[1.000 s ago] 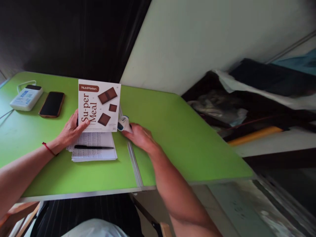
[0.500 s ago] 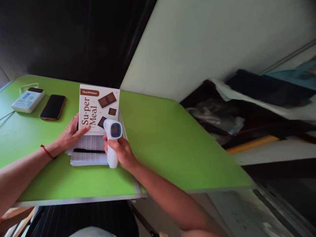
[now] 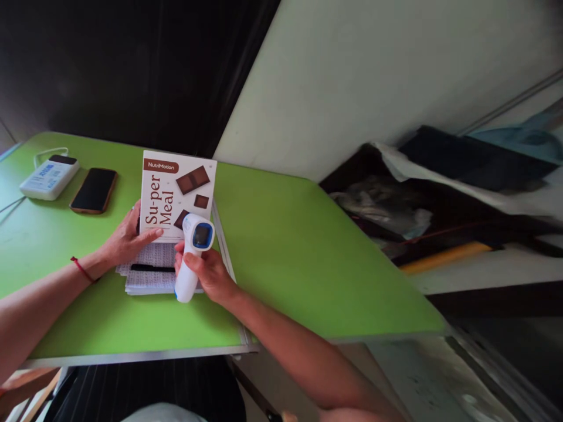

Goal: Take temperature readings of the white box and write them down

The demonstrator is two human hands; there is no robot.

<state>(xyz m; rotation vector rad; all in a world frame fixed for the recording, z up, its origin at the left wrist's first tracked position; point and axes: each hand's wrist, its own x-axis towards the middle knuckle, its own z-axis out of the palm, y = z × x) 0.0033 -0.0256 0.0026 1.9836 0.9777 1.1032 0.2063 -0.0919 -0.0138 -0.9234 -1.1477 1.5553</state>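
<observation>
A person seated at a green table, seen from head height; the left hand is closed around the lower left edge of a white box, thumb pressed on the front, the other fingers mostly hidden behind it; the box faces the person, its brown lettering reading "NutriMotion" across the top and "Su-per Meal" running sideways, beside pictures of chocolate pieces; whether its bottom rests on anything cannot be told.

The right hand is wrapped around the handle of a white thermometer, thumb across the near side; its blue-rimmed screen is turned towards the person, and its head overlaps the box's lower right corner in view; whether the two touch is unclear.

Below the box lies a stack of written paper, with a black pen across it, partly covered by the right hand; to the left of the box lie a dark-screened phone and, farther left, a white plastic block with a looped white cable; a red string bracelet circles the left wrist; at right, a cluttered shelf stands beyond the table.
</observation>
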